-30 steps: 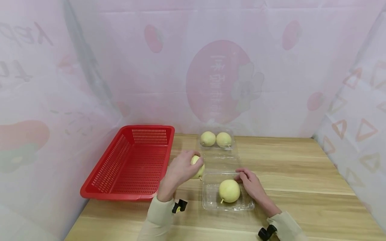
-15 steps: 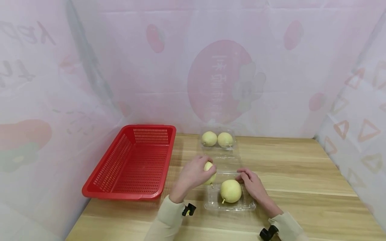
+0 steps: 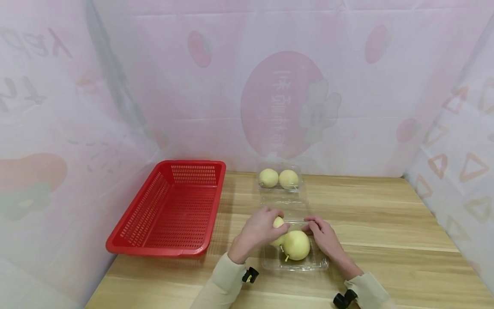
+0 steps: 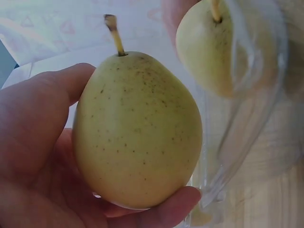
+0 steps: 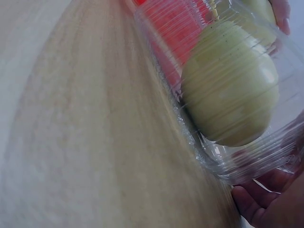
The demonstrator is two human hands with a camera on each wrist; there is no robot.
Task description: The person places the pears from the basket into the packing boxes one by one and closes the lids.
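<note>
My left hand (image 3: 259, 231) grips a pale yellow pear (image 4: 137, 130), thumb on one side and fingers round the other, stem outward. The hand holds it over the left part of a clear plastic clamshell container (image 3: 316, 264). A second pear (image 3: 298, 246) lies in that container's right part, seen through the ribbed wall in the right wrist view. Held pear and second pear overlap in the head view. My right hand (image 3: 327, 240) holds the container at its far right corner, fingers bent at the rim; part of the thumb side is hidden.
A red slotted plastic basket (image 3: 208, 214) stands on the left of the wooden table (image 3: 366, 214). Behind the container, its lid (image 3: 285, 208) lies folded back. Another clear box with two pears (image 3: 269, 177) sits near the printed cloth backdrop (image 3: 216, 98).
My left hand has carried its pear rightward and a little toward me, from beside the container to over its left part. My right hand has stayed at the container's corner.
</note>
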